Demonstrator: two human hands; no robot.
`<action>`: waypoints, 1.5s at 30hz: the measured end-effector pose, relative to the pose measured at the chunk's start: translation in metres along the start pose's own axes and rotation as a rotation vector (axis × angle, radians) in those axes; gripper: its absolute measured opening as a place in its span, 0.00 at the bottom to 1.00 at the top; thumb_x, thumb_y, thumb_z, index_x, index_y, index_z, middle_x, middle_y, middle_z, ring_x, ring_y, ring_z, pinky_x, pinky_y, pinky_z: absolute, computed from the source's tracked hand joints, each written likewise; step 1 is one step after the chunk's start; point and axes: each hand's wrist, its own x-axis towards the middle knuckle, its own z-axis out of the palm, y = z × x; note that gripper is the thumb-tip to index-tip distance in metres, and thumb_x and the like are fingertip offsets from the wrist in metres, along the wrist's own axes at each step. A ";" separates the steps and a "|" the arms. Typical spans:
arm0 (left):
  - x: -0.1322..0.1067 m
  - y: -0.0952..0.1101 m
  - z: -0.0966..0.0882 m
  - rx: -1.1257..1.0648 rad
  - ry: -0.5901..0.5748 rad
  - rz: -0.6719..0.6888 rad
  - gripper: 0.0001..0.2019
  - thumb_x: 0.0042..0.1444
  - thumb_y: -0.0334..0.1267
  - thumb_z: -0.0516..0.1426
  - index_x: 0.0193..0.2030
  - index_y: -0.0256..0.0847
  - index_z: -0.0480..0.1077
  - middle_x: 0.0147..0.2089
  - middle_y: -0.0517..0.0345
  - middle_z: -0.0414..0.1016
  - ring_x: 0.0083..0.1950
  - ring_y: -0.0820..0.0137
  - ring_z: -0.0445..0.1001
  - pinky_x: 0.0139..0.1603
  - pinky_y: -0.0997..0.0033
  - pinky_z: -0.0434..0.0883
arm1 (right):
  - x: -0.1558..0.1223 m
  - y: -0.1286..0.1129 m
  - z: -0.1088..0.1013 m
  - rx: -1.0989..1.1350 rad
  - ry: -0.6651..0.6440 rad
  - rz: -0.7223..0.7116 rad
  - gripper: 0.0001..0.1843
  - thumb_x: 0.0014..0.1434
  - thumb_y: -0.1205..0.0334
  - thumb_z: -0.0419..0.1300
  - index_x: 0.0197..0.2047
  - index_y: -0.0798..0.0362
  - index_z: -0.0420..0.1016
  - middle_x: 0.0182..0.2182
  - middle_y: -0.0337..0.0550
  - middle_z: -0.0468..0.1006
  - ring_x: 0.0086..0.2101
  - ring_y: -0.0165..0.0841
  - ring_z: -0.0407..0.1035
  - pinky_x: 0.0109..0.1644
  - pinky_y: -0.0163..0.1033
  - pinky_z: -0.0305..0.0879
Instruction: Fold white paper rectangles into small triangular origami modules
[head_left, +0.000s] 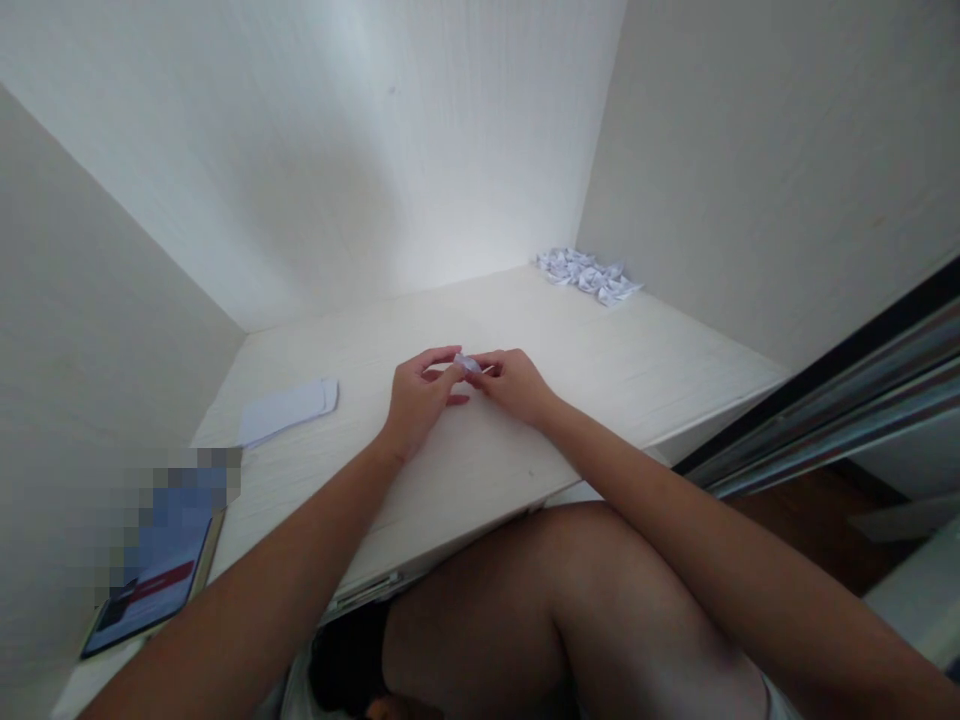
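My left hand [421, 393] and my right hand [514, 385] meet over the middle of a pale wooden desk [600, 370]. Both pinch a small folded piece of white paper [467, 364] between their fingertips, just above the desk surface. The paper is tiny and mostly hidden by my fingers. My forearms reach in from the bottom of the view.
A small stack of white paper slips [289, 410] lies to the left of my hands. A heap of several folded white paper pieces [587, 273] sits in the far right corner. A phone or tablet [154, 585] lies at the near left edge. White walls enclose the desk on three sides.
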 end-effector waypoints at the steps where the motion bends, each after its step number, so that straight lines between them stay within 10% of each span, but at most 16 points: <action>1: 0.002 0.000 -0.002 0.018 -0.014 0.012 0.20 0.51 0.43 0.67 0.48 0.34 0.79 0.46 0.48 0.83 0.40 0.64 0.83 0.31 0.66 0.84 | 0.000 0.001 -0.002 0.042 -0.022 0.015 0.11 0.60 0.68 0.66 0.43 0.50 0.89 0.31 0.37 0.85 0.31 0.32 0.74 0.39 0.35 0.67; 11: 0.014 0.012 -0.026 0.161 -0.182 0.057 0.19 0.49 0.49 0.69 0.41 0.36 0.84 0.42 0.48 0.86 0.41 0.61 0.85 0.48 0.56 0.84 | 0.004 0.009 -0.005 0.355 -0.071 0.158 0.14 0.53 0.72 0.64 0.42 0.56 0.87 0.30 0.42 0.85 0.27 0.28 0.71 0.33 0.33 0.67; 28: 0.022 -0.002 -0.029 0.543 -0.086 0.113 0.06 0.44 0.32 0.63 0.25 0.44 0.69 0.20 0.62 0.76 0.22 0.67 0.76 0.28 0.70 0.70 | -0.001 0.006 0.006 0.116 0.013 -0.017 0.06 0.55 0.71 0.63 0.36 0.54 0.78 0.30 0.37 0.81 0.30 0.28 0.74 0.35 0.33 0.68; 37: 0.020 0.020 -0.041 0.399 -0.508 -0.026 0.10 0.51 0.46 0.65 0.30 0.41 0.78 0.26 0.53 0.80 0.27 0.66 0.79 0.30 0.66 0.78 | 0.001 0.017 -0.014 0.108 -0.242 -0.082 0.05 0.51 0.71 0.66 0.31 0.53 0.79 0.24 0.34 0.78 0.27 0.28 0.70 0.35 0.34 0.65; 45: 0.022 0.024 -0.055 0.392 -0.588 -0.017 0.09 0.49 0.44 0.69 0.33 0.41 0.82 0.30 0.49 0.84 0.31 0.63 0.82 0.36 0.64 0.80 | 0.001 0.008 -0.024 0.208 -0.366 -0.074 0.04 0.54 0.64 0.67 0.30 0.53 0.75 0.23 0.34 0.78 0.26 0.28 0.70 0.33 0.33 0.65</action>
